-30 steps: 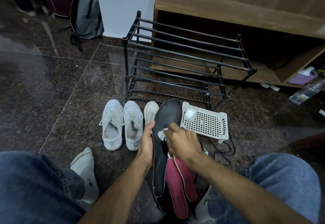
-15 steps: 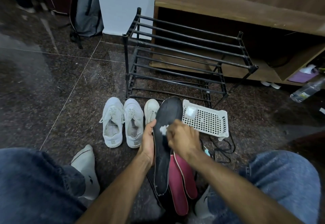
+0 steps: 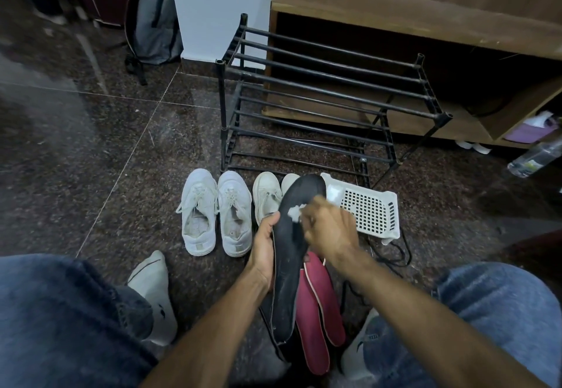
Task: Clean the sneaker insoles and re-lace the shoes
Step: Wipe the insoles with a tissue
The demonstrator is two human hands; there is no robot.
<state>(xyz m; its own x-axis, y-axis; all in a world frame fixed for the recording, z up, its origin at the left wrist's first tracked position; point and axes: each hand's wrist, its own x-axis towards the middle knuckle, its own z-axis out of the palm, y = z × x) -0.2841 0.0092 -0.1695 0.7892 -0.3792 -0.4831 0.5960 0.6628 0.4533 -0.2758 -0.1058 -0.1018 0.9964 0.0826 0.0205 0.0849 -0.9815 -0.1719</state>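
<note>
- Your left hand (image 3: 264, 250) grips the black insole (image 3: 290, 253) at its left edge, holding it lengthwise above the red insoles (image 3: 319, 305) on the floor.
- Your right hand (image 3: 330, 229) pinches a white wad (image 3: 294, 213) against its forepart.
- It looks light and floppy, so support it mid-length and wipe gently.

A dark speckled stone floor (image 3: 91, 150) in large polished tiles is observed, with pale joint lines and dull reflections at 9 o'clock. A white pillar (image 3: 222, 7) is set at 12 o'clock, a grey backpack (image 3: 152, 22) leaned beside it at 11 o'clock. A black metal rack (image 3: 328, 95) is placed centrally before a low wooden cabinet (image 3: 410, 10) at 1 o'clock. Lighting is dim.
</note>
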